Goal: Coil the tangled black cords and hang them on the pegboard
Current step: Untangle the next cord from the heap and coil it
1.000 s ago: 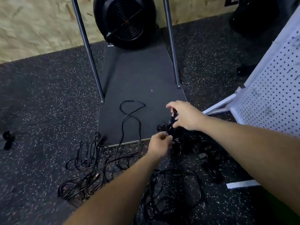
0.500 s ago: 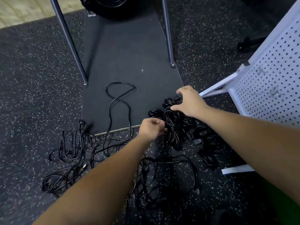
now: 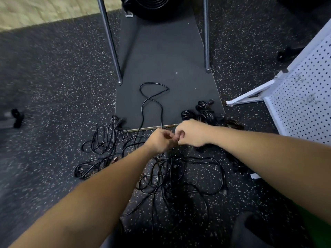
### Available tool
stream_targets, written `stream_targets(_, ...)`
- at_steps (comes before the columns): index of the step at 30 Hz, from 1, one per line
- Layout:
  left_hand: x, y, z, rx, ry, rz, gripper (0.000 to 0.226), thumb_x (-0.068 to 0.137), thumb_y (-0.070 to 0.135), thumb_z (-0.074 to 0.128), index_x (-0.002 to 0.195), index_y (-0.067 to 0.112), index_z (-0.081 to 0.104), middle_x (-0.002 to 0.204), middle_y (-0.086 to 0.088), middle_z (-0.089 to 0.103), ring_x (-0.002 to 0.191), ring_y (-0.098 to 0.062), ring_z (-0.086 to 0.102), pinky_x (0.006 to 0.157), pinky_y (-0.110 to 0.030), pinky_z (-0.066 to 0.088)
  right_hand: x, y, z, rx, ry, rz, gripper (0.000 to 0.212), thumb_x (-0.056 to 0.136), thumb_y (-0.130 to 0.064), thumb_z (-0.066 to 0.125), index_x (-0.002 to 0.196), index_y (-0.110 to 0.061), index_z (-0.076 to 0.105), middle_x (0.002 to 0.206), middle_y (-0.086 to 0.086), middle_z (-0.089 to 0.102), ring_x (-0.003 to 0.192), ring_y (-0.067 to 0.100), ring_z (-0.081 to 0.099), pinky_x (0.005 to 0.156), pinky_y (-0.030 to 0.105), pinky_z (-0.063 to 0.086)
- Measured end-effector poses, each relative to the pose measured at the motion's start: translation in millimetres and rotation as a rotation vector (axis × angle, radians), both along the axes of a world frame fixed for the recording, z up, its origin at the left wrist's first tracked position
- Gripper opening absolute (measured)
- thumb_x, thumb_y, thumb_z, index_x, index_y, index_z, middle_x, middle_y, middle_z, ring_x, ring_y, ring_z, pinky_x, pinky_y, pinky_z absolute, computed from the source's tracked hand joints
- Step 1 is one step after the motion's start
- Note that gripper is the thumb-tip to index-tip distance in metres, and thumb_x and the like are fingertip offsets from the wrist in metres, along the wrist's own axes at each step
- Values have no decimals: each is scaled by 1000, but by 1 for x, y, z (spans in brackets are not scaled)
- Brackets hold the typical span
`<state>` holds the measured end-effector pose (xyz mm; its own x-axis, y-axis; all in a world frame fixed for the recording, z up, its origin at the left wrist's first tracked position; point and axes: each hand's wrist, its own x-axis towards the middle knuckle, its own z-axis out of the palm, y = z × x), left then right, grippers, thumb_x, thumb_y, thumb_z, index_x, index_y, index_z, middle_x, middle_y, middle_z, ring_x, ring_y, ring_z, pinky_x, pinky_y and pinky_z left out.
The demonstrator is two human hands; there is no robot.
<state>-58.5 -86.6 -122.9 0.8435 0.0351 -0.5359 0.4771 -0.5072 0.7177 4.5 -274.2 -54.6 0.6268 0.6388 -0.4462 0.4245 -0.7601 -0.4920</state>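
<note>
Black cords [image 3: 170, 176] lie tangled on the speckled floor below my hands, with another heap [image 3: 103, 140] to the left. One loose cord [image 3: 154, 92] loops onto the dark mat. Coiled black bundles [image 3: 204, 111] sit at the mat's near right corner. My left hand [image 3: 159, 140] and my right hand [image 3: 191, 133] meet fingertip to fingertip above the tangle, fingers curled, pinching a small thin item [image 3: 177, 139] between them; it is too blurred to name. The white pegboard [image 3: 304, 113] stands at the right, with small hooks [image 3: 312, 99] on it.
Two metal stand legs [image 3: 109, 42] [image 3: 206, 33] rise from the dark mat [image 3: 161, 51], with a round black fan [image 3: 157, 6] behind them. A white pegboard foot [image 3: 250, 93] juts left along the floor. A small black object [image 3: 17, 117] lies far left.
My right hand has left the coiled bundles and come down and left to meet my left hand. Both hands now pinch together over the tangle.
</note>
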Motion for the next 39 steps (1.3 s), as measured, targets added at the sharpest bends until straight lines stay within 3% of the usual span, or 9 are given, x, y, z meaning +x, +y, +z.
stream_targets(3,-33,12,0,255,3,-108,15,101,35,79,102,20,83,95,2,81,79,-13,73,79,-30,58,-32,16,-21,-102,8,8,17,94,-19,76,109,-27,80,102,-5,76,97,22,72,92,33,59)
stream_targets(8,-86,13,-22,361,112,-227,28,95,41,84,110,18,81,102,-2,80,94,-22,75,89,-35,61,-77,14,-66,-235,-11,-22,40,101,-17,70,140,-23,64,136,8,69,128,35,63,109,45,52)
stream_targets(14,-101,8,-12,316,-14,-243,30,92,20,83,121,19,77,114,-4,79,104,-26,73,96,-36,59,-87,8,-69,-146,16,-59,10,104,-22,74,112,-21,80,111,4,78,104,26,69,92,35,55)
stream_targets(18,-89,13,23,218,-92,-250,11,94,16,84,101,24,82,96,5,80,88,-17,72,88,-31,57,-72,15,-14,-3,32,33,5,98,-26,83,102,-24,86,81,-16,72,74,8,63,75,26,46)
stream_targets(25,-61,26,157,214,-242,-285,17,100,28,83,86,19,80,68,11,68,59,-4,54,62,-22,47,-57,4,117,143,-124,-4,9,102,-27,78,96,-24,83,78,-11,75,68,3,64,64,16,47)
stream_targets(29,-57,30,242,151,-361,-266,19,104,25,77,88,16,82,84,-14,78,70,-15,62,70,-31,53,-58,-4,189,289,-175,-114,10,100,-30,79,91,-27,81,76,-11,79,61,2,65,64,29,51)
stream_targets(33,-63,36,316,92,-491,-196,21,107,23,73,92,10,81,95,-16,81,83,-25,75,88,-49,66,-66,-25,247,419,-182,-266,25,104,-32,73,85,-17,81,59,-12,69,48,8,49,56,27,40)
stream_targets(35,-67,43,334,79,-529,-157,22,107,22,73,93,7,80,98,-17,81,88,-32,77,91,-56,65,-77,-31,262,469,-99,-290,22,106,-27,72,92,-13,82,67,-11,75,57,5,62,63,23,47)
stream_targets(39,-71,42,341,-79,-596,-53,20,107,22,72,99,6,80,104,-22,80,89,-34,72,96,-51,65,-85,-24,281,823,24,-469,14,106,-11,71,101,-1,80,95,20,81,95,29,83,96,51,65)
